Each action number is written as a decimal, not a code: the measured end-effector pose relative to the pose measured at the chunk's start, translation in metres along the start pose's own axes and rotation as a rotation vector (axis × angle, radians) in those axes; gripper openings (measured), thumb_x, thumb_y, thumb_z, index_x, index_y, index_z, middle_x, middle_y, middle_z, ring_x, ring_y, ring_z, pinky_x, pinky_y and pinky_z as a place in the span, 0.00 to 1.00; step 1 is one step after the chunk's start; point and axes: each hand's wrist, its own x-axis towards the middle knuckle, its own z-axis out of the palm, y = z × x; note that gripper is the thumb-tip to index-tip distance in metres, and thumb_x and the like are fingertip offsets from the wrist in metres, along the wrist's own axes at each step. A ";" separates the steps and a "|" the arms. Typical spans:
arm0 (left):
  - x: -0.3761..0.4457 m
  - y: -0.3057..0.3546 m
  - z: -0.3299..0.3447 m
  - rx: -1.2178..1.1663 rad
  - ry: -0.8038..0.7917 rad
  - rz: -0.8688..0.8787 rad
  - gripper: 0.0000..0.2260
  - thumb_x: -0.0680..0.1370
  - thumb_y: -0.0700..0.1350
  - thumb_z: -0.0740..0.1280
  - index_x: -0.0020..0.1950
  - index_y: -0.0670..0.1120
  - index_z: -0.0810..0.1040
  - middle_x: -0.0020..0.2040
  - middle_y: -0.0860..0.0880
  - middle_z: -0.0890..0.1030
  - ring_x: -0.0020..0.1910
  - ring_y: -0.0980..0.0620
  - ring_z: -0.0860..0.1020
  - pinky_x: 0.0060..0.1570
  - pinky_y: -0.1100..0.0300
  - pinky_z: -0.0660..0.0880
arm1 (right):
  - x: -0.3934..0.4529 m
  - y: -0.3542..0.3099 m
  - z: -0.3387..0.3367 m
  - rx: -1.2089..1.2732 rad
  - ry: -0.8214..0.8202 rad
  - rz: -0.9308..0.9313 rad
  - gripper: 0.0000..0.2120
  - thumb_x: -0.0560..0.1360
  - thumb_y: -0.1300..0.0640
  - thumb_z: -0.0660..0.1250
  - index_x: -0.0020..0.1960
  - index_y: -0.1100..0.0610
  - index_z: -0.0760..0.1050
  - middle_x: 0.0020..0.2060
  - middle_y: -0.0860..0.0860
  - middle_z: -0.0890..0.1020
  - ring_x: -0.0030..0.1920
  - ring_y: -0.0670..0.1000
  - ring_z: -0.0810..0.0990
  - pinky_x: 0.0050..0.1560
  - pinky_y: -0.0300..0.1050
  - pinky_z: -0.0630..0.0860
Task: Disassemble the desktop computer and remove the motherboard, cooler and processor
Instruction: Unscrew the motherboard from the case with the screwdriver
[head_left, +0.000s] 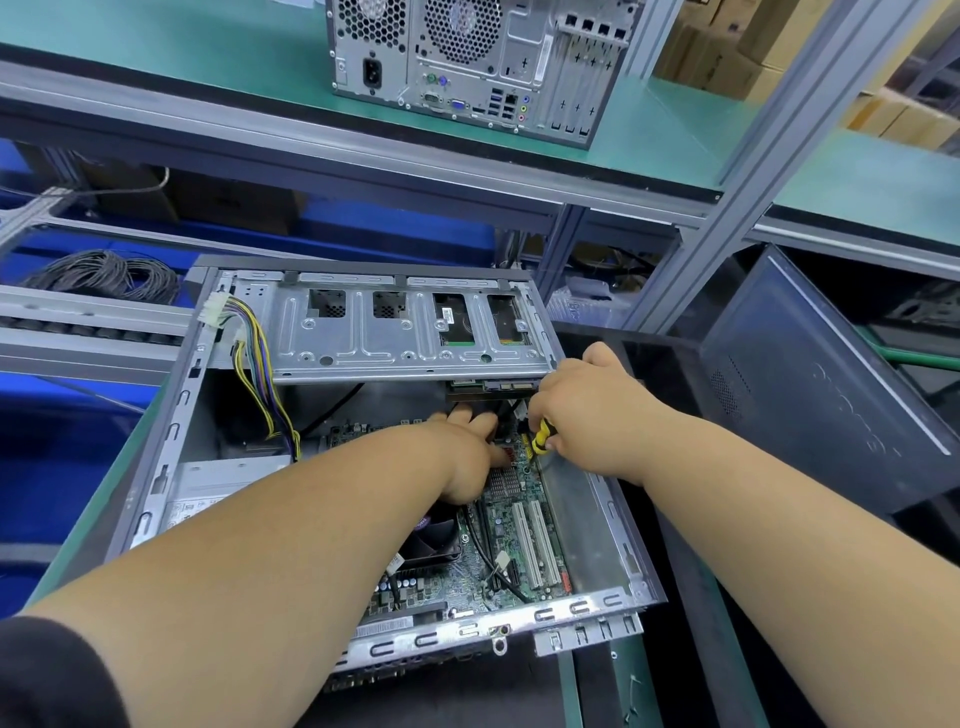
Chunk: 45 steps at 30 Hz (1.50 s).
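Two computers are in view: a closed one (483, 67) upright on the shelf (208, 47) at 12 o'clock, and an open case (171, 415) lying on the counter (639, 691). Inside the open case lie one green motherboard (519, 540), one black cooler fan (431, 535), two white slots (535, 540) and one bundle of coloured wires (260, 364). The left hand (467, 447) rests flat, fingers straight, on the motherboard's far end. At its 3 o'clock, the right hand (582, 410) grips one yellow-and-black screwdriver (542, 435). One dark side panel (810, 384) leans at 3 o'clock.
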 end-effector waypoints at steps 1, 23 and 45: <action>-0.001 0.000 0.000 0.004 -0.001 0.000 0.33 0.77 0.40 0.60 0.76 0.66 0.56 0.77 0.53 0.48 0.73 0.37 0.54 0.70 0.45 0.59 | 0.000 0.000 0.000 -0.010 -0.003 -0.004 0.11 0.74 0.56 0.67 0.54 0.46 0.79 0.46 0.46 0.80 0.53 0.51 0.72 0.52 0.49 0.55; 0.033 0.018 0.001 -0.370 0.229 -0.079 0.16 0.77 0.45 0.66 0.55 0.67 0.80 0.59 0.59 0.79 0.61 0.51 0.74 0.69 0.46 0.55 | -0.006 0.001 0.006 0.064 0.000 0.005 0.11 0.74 0.58 0.67 0.54 0.47 0.79 0.48 0.46 0.79 0.54 0.52 0.71 0.55 0.50 0.62; 0.038 0.016 0.008 -0.358 0.277 -0.061 0.05 0.75 0.48 0.64 0.44 0.55 0.80 0.48 0.53 0.81 0.54 0.48 0.76 0.56 0.53 0.65 | 0.002 0.005 0.002 0.140 0.100 0.034 0.10 0.75 0.50 0.68 0.54 0.50 0.72 0.43 0.48 0.79 0.49 0.51 0.71 0.56 0.50 0.57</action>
